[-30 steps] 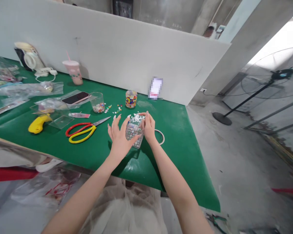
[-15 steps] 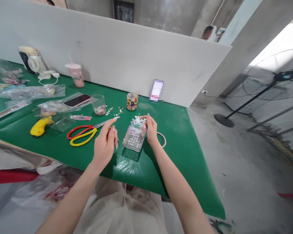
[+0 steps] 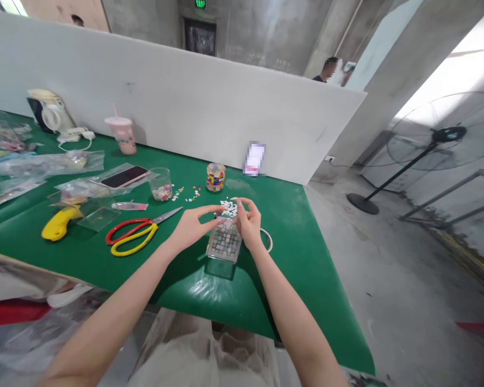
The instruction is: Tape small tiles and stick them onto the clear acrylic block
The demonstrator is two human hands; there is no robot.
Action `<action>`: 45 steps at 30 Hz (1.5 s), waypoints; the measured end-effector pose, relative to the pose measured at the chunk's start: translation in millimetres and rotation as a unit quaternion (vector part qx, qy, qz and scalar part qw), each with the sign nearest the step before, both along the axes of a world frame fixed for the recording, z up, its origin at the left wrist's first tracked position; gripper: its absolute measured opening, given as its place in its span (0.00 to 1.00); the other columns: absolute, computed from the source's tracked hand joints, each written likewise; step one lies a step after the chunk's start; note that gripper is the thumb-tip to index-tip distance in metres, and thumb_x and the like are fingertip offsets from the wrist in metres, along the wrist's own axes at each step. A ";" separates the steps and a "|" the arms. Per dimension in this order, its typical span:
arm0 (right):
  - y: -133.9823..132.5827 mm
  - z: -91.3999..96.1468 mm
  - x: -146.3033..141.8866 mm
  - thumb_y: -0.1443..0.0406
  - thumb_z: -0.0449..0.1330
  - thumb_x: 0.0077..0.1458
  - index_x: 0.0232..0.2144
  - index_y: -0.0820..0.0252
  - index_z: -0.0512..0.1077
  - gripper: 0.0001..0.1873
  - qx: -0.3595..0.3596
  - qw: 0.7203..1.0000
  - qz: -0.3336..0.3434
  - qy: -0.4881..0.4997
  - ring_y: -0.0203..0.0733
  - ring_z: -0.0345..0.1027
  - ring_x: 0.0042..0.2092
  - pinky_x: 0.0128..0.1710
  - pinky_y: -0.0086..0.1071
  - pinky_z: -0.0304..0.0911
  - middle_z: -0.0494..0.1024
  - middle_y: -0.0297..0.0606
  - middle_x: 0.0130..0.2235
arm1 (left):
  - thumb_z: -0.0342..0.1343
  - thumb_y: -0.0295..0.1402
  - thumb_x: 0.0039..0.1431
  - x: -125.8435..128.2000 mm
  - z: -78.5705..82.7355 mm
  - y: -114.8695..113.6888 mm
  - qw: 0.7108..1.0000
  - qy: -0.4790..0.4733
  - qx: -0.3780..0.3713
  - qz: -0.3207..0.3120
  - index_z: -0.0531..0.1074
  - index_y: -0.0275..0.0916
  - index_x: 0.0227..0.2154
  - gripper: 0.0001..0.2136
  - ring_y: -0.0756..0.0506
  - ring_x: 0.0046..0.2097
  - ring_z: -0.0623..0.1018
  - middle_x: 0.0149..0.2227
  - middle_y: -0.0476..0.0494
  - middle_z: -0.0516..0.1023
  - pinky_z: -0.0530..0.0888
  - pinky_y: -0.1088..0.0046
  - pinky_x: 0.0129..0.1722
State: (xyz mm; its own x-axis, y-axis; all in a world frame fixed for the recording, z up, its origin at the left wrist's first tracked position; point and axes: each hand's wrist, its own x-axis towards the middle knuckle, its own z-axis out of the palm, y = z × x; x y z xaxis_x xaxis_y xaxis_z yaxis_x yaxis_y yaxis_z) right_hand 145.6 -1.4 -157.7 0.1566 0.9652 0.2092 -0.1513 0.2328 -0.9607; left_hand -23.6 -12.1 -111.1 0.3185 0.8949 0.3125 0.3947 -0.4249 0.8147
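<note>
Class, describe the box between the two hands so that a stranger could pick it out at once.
Find the green table in front of the white partition. On it, between the person's left hand and right hand, is a clear box with a grid of small pale tiles. Its straight sides and muted squares set it apart from the round, brightly coloured jar farther back.

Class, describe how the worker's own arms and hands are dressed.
The left hand and right hand wear no gloves. No sleeve, watch or bracelet shows on either forearm. Pale cloth covers the lap.
</note>
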 end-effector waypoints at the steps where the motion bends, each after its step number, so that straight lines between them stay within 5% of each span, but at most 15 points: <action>1: 0.1 0.3 0.8 0.59 0.59 0.64 0.46 0.63 0.71 0.13 -0.001 1.000 0.006 -0.002 0.35 0.72 0.33 0.30 0.31 0.71 0.77 0.37 0.39 | 0.60 0.42 0.55 -1.8 -0.9 0.6 1.000 0.003 0.004 -0.001 0.81 0.40 0.42 0.16 0.39 0.50 0.80 0.47 0.44 0.83 0.72 0.63 0.55; 13: 1.9 -1.5 2.7 0.59 0.58 0.64 0.44 0.63 0.71 0.13 -0.004 1.000 0.030 -0.004 0.32 0.70 0.28 0.25 0.27 0.68 0.76 0.34 0.36 | 0.57 0.46 0.56 -9.9 -5.6 19.1 0.997 0.052 0.055 -0.024 0.83 0.47 0.33 0.13 0.41 0.37 0.75 0.35 0.46 0.85 0.71 0.63 0.43; 19: 4.1 -3.9 3.5 0.59 0.58 0.64 0.44 0.63 0.71 0.13 -0.009 0.999 0.031 0.000 0.31 0.69 0.28 0.25 0.27 0.68 0.76 0.34 0.35 | 0.55 0.50 0.58 -8.2 -2.4 22.8 0.996 0.062 0.049 -0.030 0.82 0.46 0.32 0.16 0.40 0.41 0.79 0.37 0.46 0.85 0.68 0.61 0.48; 29: 8.2 -10.5 0.8 0.59 0.59 0.64 0.45 0.63 0.71 0.13 -0.008 0.999 0.051 -0.003 0.33 0.71 0.31 0.28 0.29 0.70 0.76 0.35 0.38 | 0.57 0.48 0.57 -13.1 -6.5 18.3 0.998 0.046 0.006 -0.046 0.80 0.42 0.32 0.15 0.38 0.45 0.80 0.39 0.43 0.85 0.70 0.58 0.52; 45: -11.6 6.6 -5.4 0.60 0.58 0.64 0.41 0.63 0.72 0.11 0.046 0.995 0.073 -0.045 0.27 0.63 0.22 0.19 0.23 0.62 0.73 0.30 0.30 | 0.59 0.46 0.53 -21.9 13.1 23.3 0.985 0.042 -0.116 -0.121 0.80 0.40 0.30 0.14 0.39 0.41 0.82 0.37 0.44 0.85 0.78 0.63 0.45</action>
State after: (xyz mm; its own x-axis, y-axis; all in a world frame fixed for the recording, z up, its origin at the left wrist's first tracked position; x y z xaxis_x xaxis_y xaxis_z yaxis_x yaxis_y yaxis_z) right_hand 140.3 -13.0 -151.1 -0.0071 0.9524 0.3049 -0.1039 0.3026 -0.9475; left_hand -45.6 11.2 -98.0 0.5472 0.8339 0.0716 0.3756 -0.3211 0.8694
